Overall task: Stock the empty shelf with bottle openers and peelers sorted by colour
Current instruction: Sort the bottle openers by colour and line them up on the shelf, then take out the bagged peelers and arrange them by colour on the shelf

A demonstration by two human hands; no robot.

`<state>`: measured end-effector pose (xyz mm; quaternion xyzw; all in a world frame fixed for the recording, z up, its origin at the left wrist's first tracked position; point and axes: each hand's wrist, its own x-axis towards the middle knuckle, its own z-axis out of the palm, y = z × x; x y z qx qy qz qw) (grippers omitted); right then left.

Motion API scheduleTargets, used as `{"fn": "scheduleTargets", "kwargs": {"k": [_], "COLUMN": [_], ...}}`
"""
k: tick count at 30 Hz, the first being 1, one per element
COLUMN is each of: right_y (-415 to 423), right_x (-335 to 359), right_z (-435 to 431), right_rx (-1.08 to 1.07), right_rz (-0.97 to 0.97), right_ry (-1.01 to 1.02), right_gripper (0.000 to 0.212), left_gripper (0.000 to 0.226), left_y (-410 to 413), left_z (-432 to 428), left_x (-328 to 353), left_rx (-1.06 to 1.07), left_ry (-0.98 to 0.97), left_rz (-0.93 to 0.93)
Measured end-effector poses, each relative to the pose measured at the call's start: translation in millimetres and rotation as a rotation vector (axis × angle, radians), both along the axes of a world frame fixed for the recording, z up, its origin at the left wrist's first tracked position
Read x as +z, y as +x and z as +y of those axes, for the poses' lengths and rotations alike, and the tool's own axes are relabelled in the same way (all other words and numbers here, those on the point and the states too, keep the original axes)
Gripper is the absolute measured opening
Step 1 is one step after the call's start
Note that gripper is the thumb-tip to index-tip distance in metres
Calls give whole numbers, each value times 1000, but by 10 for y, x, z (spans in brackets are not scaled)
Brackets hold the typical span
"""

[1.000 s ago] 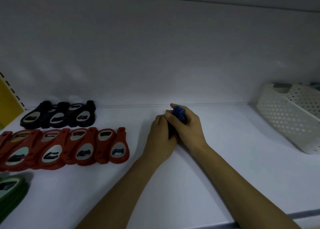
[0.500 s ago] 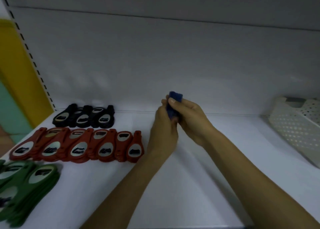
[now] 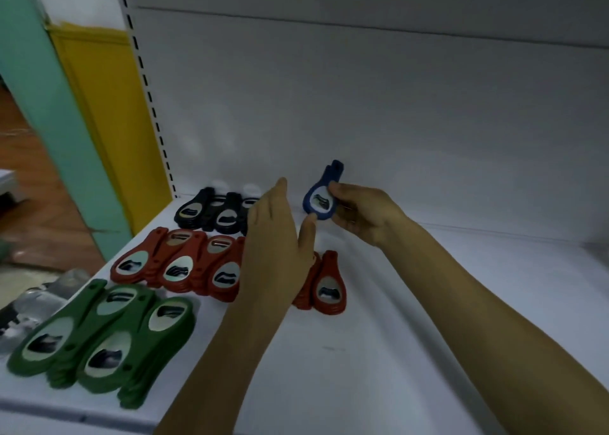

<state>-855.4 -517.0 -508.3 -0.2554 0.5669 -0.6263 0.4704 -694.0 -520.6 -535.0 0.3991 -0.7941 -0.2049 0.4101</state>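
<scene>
Right hand [image 3: 362, 215] pinches a blue bottle opener [image 3: 317, 201] mid-frame; left hand [image 3: 276, 240], fingers straight, hovers over red openers [image 3: 179, 266].

Right hand [image 3: 365, 215] pinches blue opener [image 3: 318, 200] above shelf [image 3: 379, 335]; left hand [image 3: 280, 246] flat beside it.

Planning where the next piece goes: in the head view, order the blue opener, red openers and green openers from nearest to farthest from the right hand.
1. blue opener: pinched in the right hand itself.
2. red openers: middle row, lower left of it.
3. green openers: front left, beyond the red row.
</scene>
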Motion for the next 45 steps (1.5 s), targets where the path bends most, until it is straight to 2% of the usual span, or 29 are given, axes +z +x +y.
{"fn": "scheduleTargets", "kwargs": {"k": [2,4,6,8,11,13,16,20,22,27,30,36,40,45], "right_y": [-25,4,38,64,79,69,70,69,54,-55,-211,-478,-562,-654], "right_x": [-64,-148,-235,-246,-262,-312,-336,-296,-283,-245,-183,-10,-1,-138], "right_z": [-166,-297,-404,-492,-556,-561,-518,-376,-197,527,1069,2304,3045,3810], "right_rx": [-36,18,57,32,5,0,-13,-95,-119,-125,-195,-388,-538,-707], "right_rz": [4,96,194,308,646,611,510,541,688,1411,1617,1620,1550,1433], "right_ry": [110,243,342,392,473,460,435,347,321,332,448,724,903,1038], "right_gripper": [23,28,22,16,25,19,39,49,56,72,80,79,73,65], "left_gripper": [54,48,44,47,49,51,53,55,55,61,58,58,61,65], "left_y": [89,129,131,106,65,62,86,106,99,-52,-264,-908,-1314,-1863], "left_z": [16,13,0,-2,32,48,57,71,127,368,575,1143,1562,2023], "left_x": [-91,-181,-244,-257,-288,-303,-296,-275,-229,-138,-94,-89,-3,84], "left_rx": [42,31,11,-12,-33,-42,-55,-67,-80,-231,-338,-568,-745,-926], "left_ry": [-169,-314,-422,-449,-416,-382,-358,-351,-378,-450,-512,-560,-617,-571], "left_rz": [-80,-178,-260,-318,-355,-379,-400,-353,-334,-356,-358,-413,-441,-443]}}
